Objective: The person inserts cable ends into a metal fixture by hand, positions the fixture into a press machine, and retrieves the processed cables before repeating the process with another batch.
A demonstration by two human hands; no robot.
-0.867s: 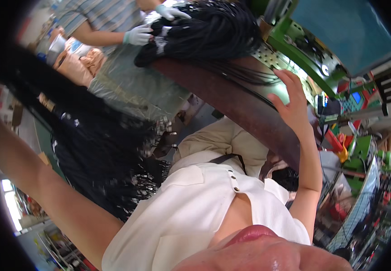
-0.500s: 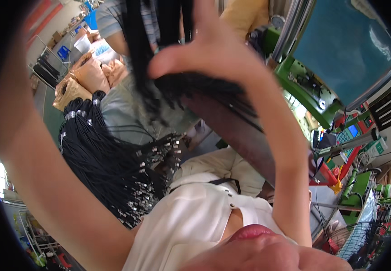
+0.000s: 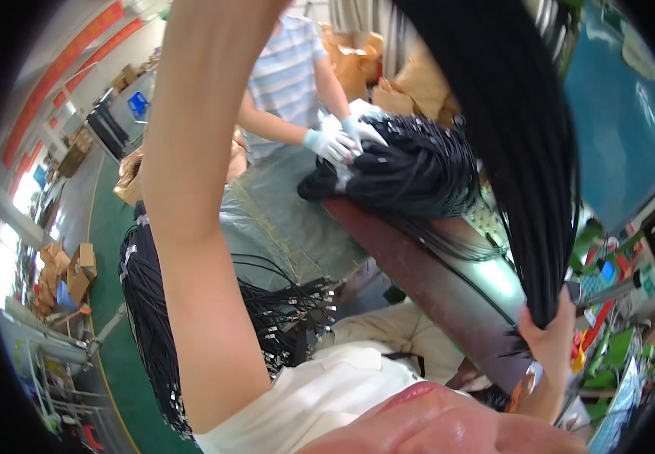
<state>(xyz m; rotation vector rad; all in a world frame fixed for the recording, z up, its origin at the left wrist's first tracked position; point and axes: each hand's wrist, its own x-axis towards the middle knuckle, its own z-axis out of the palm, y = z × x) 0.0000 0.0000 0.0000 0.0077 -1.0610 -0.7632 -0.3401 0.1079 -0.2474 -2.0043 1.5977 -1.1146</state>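
A thick bundle of black cables [image 3: 528, 144] arches down from the top edge on the right side. My right hand [image 3: 553, 327] is closed around its lower end, beside the table's right part. The raised left forearm runs up past the top edge, so my left hand is out of sight. Across the reddish-brown tabletop [image 3: 395, 246], a pile of coiled black cables [image 3: 411, 163] lies at the far end. Another person's white-gloved hands [image 3: 343, 142] rest on that pile.
Another large bunch of black cables [image 3: 146, 303] with metal connector ends hangs at my left, partly behind my arm. A clear plastic sheet [image 3: 282, 212] covers a surface beyond it. Green machinery [image 3: 615, 356] stands on the right; cardboard boxes [image 3: 82, 268] are far left.
My left hand has gone up out of view. My right hand has come down to the right, now gripping the cable bundle. The view has shifted, revealing the person and the cable pile.
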